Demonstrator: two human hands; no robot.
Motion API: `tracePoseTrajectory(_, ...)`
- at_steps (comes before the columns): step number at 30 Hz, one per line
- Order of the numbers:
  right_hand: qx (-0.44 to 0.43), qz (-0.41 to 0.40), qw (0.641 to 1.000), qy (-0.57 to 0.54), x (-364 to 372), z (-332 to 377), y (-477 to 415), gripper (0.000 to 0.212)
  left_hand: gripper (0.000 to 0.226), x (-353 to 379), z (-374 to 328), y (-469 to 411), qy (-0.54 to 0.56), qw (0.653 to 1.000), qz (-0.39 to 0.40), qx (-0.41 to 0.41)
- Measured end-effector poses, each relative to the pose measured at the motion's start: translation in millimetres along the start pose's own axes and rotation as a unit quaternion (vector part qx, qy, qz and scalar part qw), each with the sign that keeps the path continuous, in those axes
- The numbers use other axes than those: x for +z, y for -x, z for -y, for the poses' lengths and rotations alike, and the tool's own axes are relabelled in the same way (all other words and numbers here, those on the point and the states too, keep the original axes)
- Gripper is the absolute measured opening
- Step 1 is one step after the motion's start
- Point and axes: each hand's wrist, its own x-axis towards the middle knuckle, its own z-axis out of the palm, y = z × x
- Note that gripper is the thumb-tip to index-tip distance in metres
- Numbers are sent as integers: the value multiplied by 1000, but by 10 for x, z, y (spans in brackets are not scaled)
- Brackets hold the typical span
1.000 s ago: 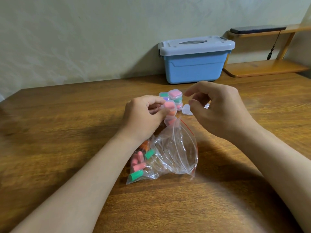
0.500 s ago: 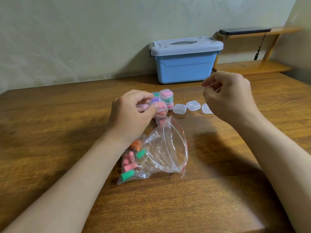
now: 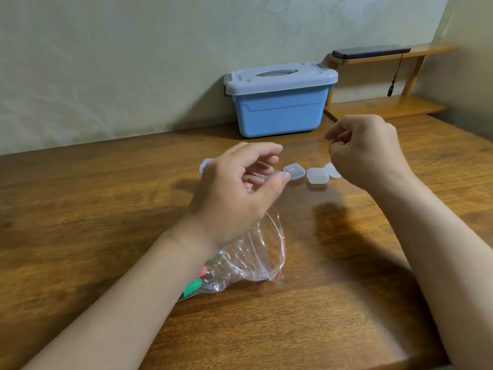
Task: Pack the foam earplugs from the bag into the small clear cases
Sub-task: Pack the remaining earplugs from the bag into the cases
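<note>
A clear zip bag (image 3: pixel 256 257) lies on the wooden table (image 3: pixel 93 209), partly under my left wrist. Green and pink foam earplugs (image 3: pixel 194 286) show at its bottom. My left hand (image 3: pixel 234 193) hovers over the spot where the filled cases stand, fingers and thumb curled round a small case that is mostly hidden. One case edge (image 3: pixel 204 165) peeks out to its left. Three empty clear cases (image 3: pixel 294 171) sit in a row to the right, the last partly behind my right hand (image 3: pixel 368 150). That hand is raised with curled fingers and holds nothing I can see.
A blue storage box with a grey lid (image 3: pixel 277 108) stands against the wall behind the cases. A wooden shelf (image 3: pixel 386 105) with a dark phone (image 3: pixel 370 52) on its upper board is at the back right. The table's front edge runs at the lower right.
My left hand has carried the pink-filled case forward and down over the stack, hiding it. My right hand drew away to the right, uncovering the row of empty cases.
</note>
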Motion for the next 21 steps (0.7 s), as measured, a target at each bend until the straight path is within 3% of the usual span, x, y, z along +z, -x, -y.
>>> tracePoseTrajectory(4,10,25,1000,17,-14,-57,-22,27,27,99,-61,-245,-127,988,53,70)
tracePoseTrajectory(11,63,90,993,31,-57,-217,-86,31,34,524,-81,-667,-295,921,254,5)
tracePoseTrajectory(21,67,99,993,-17,-91,-253,-100,24,30,933,-125,-871,-376,867,318,-78)
